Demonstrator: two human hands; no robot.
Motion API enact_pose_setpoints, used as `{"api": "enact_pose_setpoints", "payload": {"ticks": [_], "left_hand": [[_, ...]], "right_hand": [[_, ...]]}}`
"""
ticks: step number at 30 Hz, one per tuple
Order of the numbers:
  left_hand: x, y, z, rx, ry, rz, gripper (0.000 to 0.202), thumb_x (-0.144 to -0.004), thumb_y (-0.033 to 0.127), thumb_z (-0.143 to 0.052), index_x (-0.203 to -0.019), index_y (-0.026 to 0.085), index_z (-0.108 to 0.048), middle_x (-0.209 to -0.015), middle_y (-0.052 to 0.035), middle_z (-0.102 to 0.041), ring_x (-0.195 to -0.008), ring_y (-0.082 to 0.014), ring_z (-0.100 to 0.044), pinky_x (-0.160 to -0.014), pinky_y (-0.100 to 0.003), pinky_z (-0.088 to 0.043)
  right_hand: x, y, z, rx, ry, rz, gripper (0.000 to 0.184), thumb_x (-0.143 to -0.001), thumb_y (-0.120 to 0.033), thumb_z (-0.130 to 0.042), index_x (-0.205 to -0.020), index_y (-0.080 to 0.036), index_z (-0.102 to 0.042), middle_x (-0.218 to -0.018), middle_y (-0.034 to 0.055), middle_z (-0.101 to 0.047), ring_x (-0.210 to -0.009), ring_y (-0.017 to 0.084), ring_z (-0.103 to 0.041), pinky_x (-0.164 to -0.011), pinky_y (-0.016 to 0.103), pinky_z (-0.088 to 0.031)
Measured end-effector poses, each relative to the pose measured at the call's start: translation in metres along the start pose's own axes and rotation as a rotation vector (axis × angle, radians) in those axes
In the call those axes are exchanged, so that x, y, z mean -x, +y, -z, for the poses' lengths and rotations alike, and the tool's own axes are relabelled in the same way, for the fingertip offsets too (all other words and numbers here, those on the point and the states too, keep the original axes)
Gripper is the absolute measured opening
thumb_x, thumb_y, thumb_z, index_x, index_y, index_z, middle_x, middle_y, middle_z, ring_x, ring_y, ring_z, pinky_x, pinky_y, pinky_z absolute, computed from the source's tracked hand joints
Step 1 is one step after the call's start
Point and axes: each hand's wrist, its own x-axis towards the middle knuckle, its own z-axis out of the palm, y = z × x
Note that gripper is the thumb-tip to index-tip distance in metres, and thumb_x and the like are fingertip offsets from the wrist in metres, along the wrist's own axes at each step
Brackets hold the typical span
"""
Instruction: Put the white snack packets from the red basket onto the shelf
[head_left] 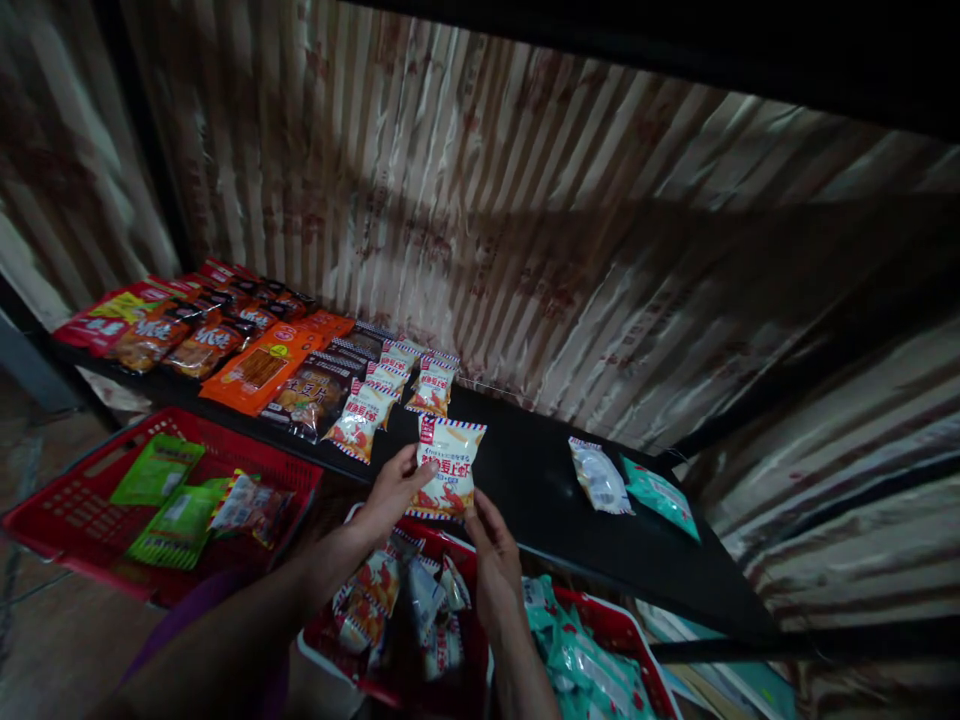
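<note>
Both of my hands hold one white snack packet [448, 467] with a red and blue striped edge, at the front of the black shelf [540, 490]. My left hand [390, 492] pinches its lower left side. My right hand [491, 548] grips its lower right corner. The packet lies just right of a row of matching packets [379, 398] on the shelf. Below my hands is a red basket [630, 630] holding more white packets [409, 600] and teal ones [585, 655].
Orange and red snack packs [259, 370] fill the shelf's left part. A clear packet [598, 476] and a teal packet [660, 497] lie to the right. A second red basket [82, 510] with green packets sits on the floor at left. Striped cloth backs the shelf.
</note>
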Motion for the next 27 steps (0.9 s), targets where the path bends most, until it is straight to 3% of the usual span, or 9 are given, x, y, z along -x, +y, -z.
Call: {"api": "enact_pose_setpoints", "payload": {"ticks": [5, 11, 16, 20, 27], "left_hand": [[-0.015, -0.002, 0.002, -0.060, 0.097, -0.070, 0.053, -0.066, 0.041, -0.075, -0.109, 0.015, -0.058, -0.099, -0.0083, -0.070, -0.089, -0.0221, -0.067, -0.082, -0.034, -0.052], [-0.023, -0.012, -0.003, -0.124, 0.081, -0.104, 0.044, -0.073, 0.040, -0.069, -0.107, 0.016, -0.055, -0.101, -0.0095, -0.069, -0.088, -0.0205, -0.066, -0.079, -0.033, -0.052], [-0.027, -0.019, -0.006, -0.208, 0.072, -0.144, 0.038, -0.076, 0.038, -0.067, -0.104, 0.017, -0.052, -0.107, -0.0099, -0.066, -0.094, -0.0193, -0.064, -0.082, -0.032, -0.051], [-0.024, -0.016, -0.008, -0.310, 0.085, -0.183, 0.038, -0.078, 0.039, -0.064, -0.106, 0.017, -0.050, -0.109, -0.0102, -0.064, -0.098, -0.0197, -0.062, -0.088, -0.034, -0.049], [-0.012, -0.001, -0.007, -0.411, 0.044, -0.191, 0.038, -0.085, 0.043, -0.051, -0.113, 0.017, -0.054, -0.117, -0.0085, -0.062, -0.107, -0.0212, -0.058, -0.093, -0.033, -0.045]], "right_hand": [[-0.020, -0.002, -0.011, 0.240, -0.058, 0.262, 0.068, -0.075, -0.047, -0.065, -0.134, -0.020, -0.045, -0.125, 0.0120, -0.060, -0.112, 0.024, -0.059, -0.095, 0.041, -0.047], [-0.026, 0.004, -0.015, 0.770, 0.008, 0.679, 0.057, -0.085, -0.044, -0.052, -0.136, -0.021, -0.042, -0.141, 0.0135, -0.044, -0.130, 0.027, -0.040, -0.104, 0.050, -0.036], [-0.023, 0.016, -0.013, 0.943, 0.056, 0.900, 0.059, -0.089, -0.037, -0.049, -0.143, -0.022, -0.028, -0.147, 0.0162, -0.034, -0.134, 0.028, -0.034, -0.102, 0.053, -0.036], [-0.021, 0.023, -0.015, 0.982, -0.024, 0.932, 0.060, -0.090, -0.037, -0.047, -0.144, -0.024, -0.024, -0.148, 0.0156, -0.031, -0.136, 0.029, -0.031, -0.101, 0.054, -0.037], [-0.019, 0.025, -0.022, 0.845, -0.099, 0.769, 0.089, -0.080, -0.052, -0.058, -0.147, -0.018, -0.010, -0.153, 0.0180, -0.018, -0.140, 0.030, -0.020, -0.107, 0.054, -0.030]]}}
